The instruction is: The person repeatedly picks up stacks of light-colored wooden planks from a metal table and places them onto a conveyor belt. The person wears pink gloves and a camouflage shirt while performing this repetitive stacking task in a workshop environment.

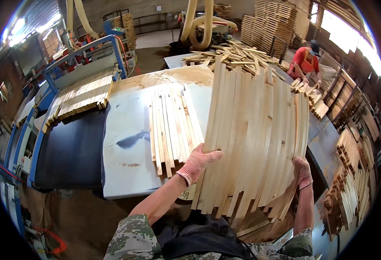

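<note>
Pale wooden slats, probably stiff and collectively heavy, I see squeezed between left hand and right hand, whose fingertips seem hidden; grip from both sides.

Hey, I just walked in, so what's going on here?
A person in pinkish gloves grips a wide row of wooden strips between the left hand and right hand, one at each side. A smaller row lies on the pale tabletop, left of it. Farther left, more strips lie by a dark belt. Beyond, at upper right, a co-worker in red leans over other wood pieces.
</note>
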`<state>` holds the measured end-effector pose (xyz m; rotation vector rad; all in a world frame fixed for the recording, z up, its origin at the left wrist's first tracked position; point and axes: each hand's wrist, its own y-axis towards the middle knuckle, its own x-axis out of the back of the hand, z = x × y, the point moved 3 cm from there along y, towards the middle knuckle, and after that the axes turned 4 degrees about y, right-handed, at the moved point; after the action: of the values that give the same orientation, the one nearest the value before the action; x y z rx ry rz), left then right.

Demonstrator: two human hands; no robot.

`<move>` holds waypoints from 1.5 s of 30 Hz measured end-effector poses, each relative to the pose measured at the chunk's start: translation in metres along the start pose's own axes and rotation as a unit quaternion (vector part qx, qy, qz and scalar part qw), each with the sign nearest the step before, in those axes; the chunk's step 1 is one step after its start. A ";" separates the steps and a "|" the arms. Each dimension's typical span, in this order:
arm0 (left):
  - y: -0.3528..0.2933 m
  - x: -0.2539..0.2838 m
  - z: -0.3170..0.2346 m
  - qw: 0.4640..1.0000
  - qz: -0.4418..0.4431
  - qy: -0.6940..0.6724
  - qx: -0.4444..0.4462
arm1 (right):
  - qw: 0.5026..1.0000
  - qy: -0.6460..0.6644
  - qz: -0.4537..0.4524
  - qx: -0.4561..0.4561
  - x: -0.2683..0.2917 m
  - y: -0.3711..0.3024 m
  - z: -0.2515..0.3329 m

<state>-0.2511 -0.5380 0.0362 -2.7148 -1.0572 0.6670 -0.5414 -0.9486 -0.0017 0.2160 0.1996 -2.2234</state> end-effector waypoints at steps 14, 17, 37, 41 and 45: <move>0.211 0.019 0.061 0.972 -0.185 0.031 0.140 | 0.963 0.092 0.048 -0.247 0.025 0.257 -0.073; 0.219 0.027 0.055 0.962 -0.198 0.043 0.185 | 0.958 0.091 0.073 -0.262 0.022 0.288 -0.087; 0.241 0.030 -0.009 0.852 -0.202 0.385 0.291 | 0.956 0.040 0.138 -0.256 0.014 0.360 -0.104; 0.274 0.050 0.020 0.681 0.007 0.684 0.260 | 0.960 0.039 0.129 -0.245 0.006 0.367 -0.118; 0.258 0.017 -0.013 0.523 0.152 0.826 0.147 | 0.967 0.027 0.123 -0.220 0.020 0.363 -0.111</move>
<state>-0.0784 -0.7170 -0.0344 -1.7458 0.1220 -1.4175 -0.2580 -1.1610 -0.1385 0.0520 0.6520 -1.8738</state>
